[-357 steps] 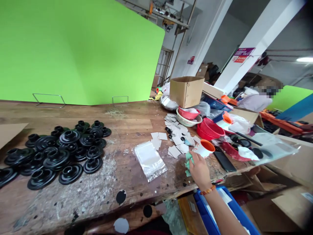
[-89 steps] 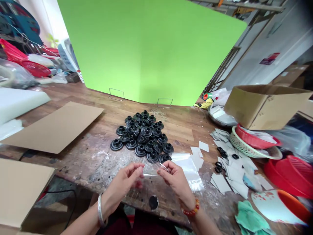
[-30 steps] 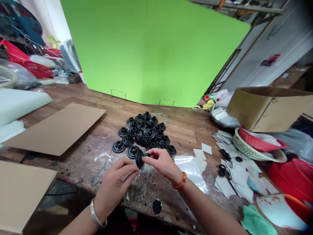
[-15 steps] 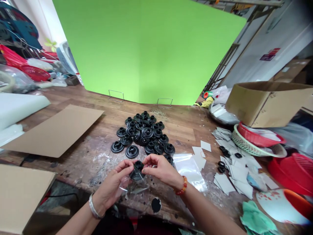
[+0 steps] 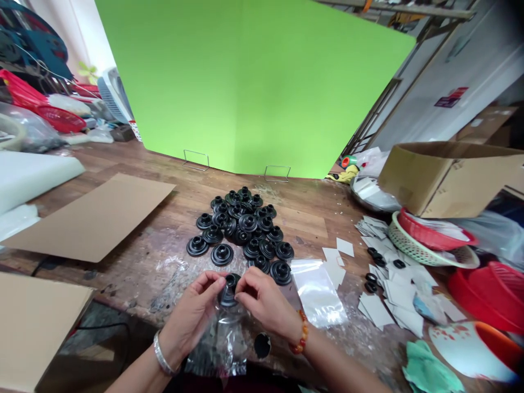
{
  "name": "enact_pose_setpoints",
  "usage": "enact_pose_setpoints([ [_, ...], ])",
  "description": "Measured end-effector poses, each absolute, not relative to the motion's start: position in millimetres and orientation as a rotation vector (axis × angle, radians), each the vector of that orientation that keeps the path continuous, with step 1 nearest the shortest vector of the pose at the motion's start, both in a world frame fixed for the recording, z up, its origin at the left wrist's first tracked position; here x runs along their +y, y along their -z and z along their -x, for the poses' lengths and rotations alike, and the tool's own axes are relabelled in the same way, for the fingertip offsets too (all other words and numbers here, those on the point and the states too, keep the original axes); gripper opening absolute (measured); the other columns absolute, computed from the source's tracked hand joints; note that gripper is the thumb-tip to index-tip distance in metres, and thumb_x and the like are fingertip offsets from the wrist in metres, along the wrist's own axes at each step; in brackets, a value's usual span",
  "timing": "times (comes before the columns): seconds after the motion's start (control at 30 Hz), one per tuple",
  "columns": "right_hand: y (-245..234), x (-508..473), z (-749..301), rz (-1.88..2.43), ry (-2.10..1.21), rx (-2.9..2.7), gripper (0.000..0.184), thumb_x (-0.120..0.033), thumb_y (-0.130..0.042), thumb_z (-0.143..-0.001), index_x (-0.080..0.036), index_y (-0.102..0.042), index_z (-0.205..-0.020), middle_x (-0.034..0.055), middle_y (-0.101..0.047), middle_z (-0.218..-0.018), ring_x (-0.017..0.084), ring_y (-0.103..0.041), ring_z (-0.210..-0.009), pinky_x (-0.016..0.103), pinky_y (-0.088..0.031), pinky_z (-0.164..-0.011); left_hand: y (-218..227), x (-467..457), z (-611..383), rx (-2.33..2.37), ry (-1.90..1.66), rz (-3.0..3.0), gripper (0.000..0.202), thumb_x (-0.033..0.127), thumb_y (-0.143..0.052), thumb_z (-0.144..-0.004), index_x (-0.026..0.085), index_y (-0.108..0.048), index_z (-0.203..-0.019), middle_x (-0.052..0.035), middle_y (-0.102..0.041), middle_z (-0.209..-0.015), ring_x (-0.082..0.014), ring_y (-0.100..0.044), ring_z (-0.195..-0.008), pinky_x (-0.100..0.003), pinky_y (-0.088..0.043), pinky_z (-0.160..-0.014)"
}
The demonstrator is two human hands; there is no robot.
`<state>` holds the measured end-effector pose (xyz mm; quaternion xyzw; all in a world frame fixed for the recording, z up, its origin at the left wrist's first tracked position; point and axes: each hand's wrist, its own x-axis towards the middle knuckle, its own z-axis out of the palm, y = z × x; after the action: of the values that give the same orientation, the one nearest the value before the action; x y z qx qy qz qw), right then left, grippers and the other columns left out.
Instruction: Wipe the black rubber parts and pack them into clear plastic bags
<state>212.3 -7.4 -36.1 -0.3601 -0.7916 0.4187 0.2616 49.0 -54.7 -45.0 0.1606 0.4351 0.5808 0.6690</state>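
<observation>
A black stepped round part (image 5: 230, 292) with a raised collar is between my hands, at the upper end of a clear plastic bag (image 5: 229, 344) that hangs down past the table edge. My left hand (image 5: 200, 303) is closed, its thumb and fingers pinching the bag by the part's left side. Closed too, my right hand (image 5: 262, 300) pinches at the right rim, where bag film and part meet. How much of the part lies inside the film is hard to see. Just beyond is a pile of similar black parts (image 5: 246, 222).
Flat clear bags (image 5: 317, 292) lie right of my hands. Farther right are white cards (image 5: 376, 310), black rings (image 5: 371, 281), baskets (image 5: 426, 248) and a cardboard box (image 5: 434, 185). A cardboard sheet (image 5: 102, 213) is at left; a green panel (image 5: 245, 87) stands behind.
The bag now hangs lower and more stretched out below the black part. My right hand has shifted slightly down, uncovering parts at the near right of the pile.
</observation>
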Motion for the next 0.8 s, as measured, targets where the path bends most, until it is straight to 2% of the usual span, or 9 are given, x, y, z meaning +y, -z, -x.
enact_pose_setpoints([
  [0.2, 45.7, -12.1, -208.7, 1.096, -1.07, -1.957, 0.011, -0.012, -0.043, -0.088, -0.019, -0.047, -0.081, -0.0013, -0.052, -0.076, 0.013, -0.05, -0.071, 0.024, -0.037, -0.066, 43.7, -57.4, -46.4, 1.0, -1.247, -0.428, 0.023, 0.024, -0.078, -0.069, 0.016, -0.057, -0.075, 0.0004, -0.063, -0.091, -0.0097, -0.056, -0.07, -0.022, -0.046, -0.065],
  [0.3, 48.3, -11.9, -206.9, 1.14, -1.119, -1.789, 0.01, -0.017, -0.043, -0.089, -0.019, -0.049, -0.082, -0.0017, -0.055, -0.076, 0.013, -0.051, -0.071, 0.024, -0.038, -0.065, 43.7, -58.2, -44.5, 0.992, -1.264, -0.493, 0.022, 0.027, -0.075, -0.072, 0.017, -0.055, -0.075, 0.0003, -0.063, -0.088, -0.0115, -0.056, -0.073, -0.022, -0.045, -0.066],
  [0.43, 47.2, -12.0, -205.4, 1.113, -1.237, -1.72, 0.012, -0.019, -0.046, -0.088, -0.018, -0.057, -0.086, 0.0001, -0.06, -0.082, 0.014, -0.054, -0.076, 0.023, -0.041, -0.069, 40.4, -59.3, -47.3, 1.114, -1.342, -0.635, 0.023, 0.033, -0.074, -0.073, 0.017, -0.057, -0.075, 0.0013, -0.061, -0.074, -0.0104, -0.052, -0.068, -0.019, -0.043, -0.064],
  [0.6, 48.3, -13.3, -204.1, 1.14, -1.203, -1.735, 0.014, -0.022, -0.048, -0.087, -0.018, -0.055, -0.075, -0.0013, -0.055, -0.072, 0.013, -0.051, -0.069, 0.022, -0.039, -0.062, 36.0, -64.5, -58.1, 1.137, -1.297, -0.626, 0.029, 0.046, -0.064, -0.078, 0.018, -0.061, -0.085, 0.0006, -0.062, -0.076, -0.0107, -0.053, -0.067, -0.02, -0.044, -0.063],
  [0.7, 51.0, -13.9, -204.4, 1.178, -1.115, -1.763, 0.014, -0.022, -0.049, -0.086, -0.018, -0.054, -0.074, -0.0011, -0.054, -0.073, 0.013, -0.05, -0.07, 0.023, -0.038, -0.063, 35.8, -66.2, -61.3, 1.146, -1.286, -0.609, 0.032, 0.041, -0.074, -0.07, 0.019, -0.063, -0.091, -0.0016, -0.065, -0.087, -0.0136, -0.058, -0.075, -0.023, -0.047, -0.069],
  [0.8, 52.3, -13.8, -206.3, 1.196, -1.181, -1.738, 0.012, -0.022, -0.051, -0.084, -0.017, -0.054, -0.073, -0.0012, -0.055, -0.071, 0.013, -0.051, -0.068, 0.023, -0.038, -0.061, 37.0, -65.2, -60.1, 1.211, -1.248, -0.611, 0.039, 0.032, -0.081, -0.062, 0.019, -0.064, -0.094, -0.003, -0.067, -0.088, -0.0157, -0.061, -0.077, -0.025, -0.048, -0.07],
])
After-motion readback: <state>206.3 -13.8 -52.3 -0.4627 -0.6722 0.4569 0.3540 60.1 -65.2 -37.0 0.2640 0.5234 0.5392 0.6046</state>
